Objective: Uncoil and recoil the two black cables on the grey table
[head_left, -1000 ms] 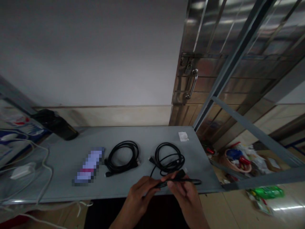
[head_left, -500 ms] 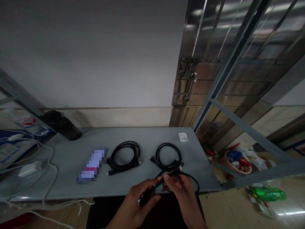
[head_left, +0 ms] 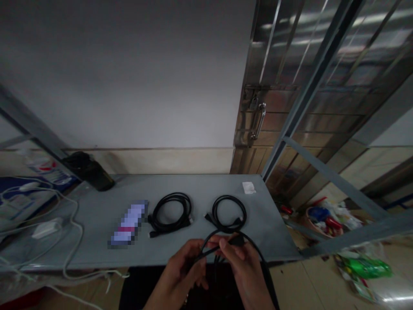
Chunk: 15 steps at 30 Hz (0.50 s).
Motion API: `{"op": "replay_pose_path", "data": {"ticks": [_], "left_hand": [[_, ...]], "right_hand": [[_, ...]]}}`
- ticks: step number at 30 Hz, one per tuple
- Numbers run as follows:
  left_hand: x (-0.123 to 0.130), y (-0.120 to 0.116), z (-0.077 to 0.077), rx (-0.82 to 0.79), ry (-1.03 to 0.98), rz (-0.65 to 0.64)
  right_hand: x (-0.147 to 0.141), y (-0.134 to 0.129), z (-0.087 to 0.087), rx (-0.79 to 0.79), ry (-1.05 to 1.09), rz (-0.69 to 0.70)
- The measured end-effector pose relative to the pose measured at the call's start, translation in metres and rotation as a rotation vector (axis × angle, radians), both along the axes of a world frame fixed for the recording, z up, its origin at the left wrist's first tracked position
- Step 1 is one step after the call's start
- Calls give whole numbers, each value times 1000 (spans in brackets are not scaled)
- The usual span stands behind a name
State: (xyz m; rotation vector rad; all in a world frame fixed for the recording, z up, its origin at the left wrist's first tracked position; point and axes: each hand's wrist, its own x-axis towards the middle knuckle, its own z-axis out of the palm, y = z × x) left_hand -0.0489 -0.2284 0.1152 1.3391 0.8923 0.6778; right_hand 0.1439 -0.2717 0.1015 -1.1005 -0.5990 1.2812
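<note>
Between my two hands, at the table's front edge, is a black cable (head_left: pixel 211 250) with a dark plug at one end. My right hand (head_left: pixel 241 260) pinches it close to the plug, thumb on top. The fingers of my left hand (head_left: pixel 187 267) are closed round the cable further along; a loop rises by the fingertips. Part of this cable curves away past my right hand and over the edge. Just beyond lies a coiled black cable (head_left: pixel 245 211) on the table. Another coiled black cable (head_left: pixel 155 224) rests to its left, beside a blurred-out phone (head_left: pixel 130 221).
The grey table (head_left: pixel 206 183) stands against a wall. A black bottle-like container (head_left: pixel 97 174), white cords (head_left: pixel 75 224) and a white adapter (head_left: pixel 47 228) are at the left. A scrap of white paper (head_left: pixel 248 187) lies back right. Metal posts (head_left: pixel 290 125) frame the table; a filled bin (head_left: pixel 324 221) stands right.
My left hand has shifted slightly left and down, and the dark connector end it held no longer shows. A cable loop now stands up between my hands. The coils stay put.
</note>
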Motion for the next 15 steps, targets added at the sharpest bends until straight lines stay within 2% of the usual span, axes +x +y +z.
{"op": "replay_pose_path", "data": {"ticks": [2, 5, 9, 12, 15], "left_hand": [[-1, -2, -1, -84, -129, -33], [2, -8, 3, -243, -275, 33], [12, -22, 8, -459, -302, 114], [14, -26, 3, -413, -296, 265], [6, -17, -1, -310, -336, 451]], "right_hand": [[-2, -6, -3, -2, 66, -14], [-3, -16, -2, 1, 167, -14], [1, -27, 3, 45, 276, 109], [1, -34, 1, 42, 267, 151], [6, -49, -4, -95, 176, 152]]}}
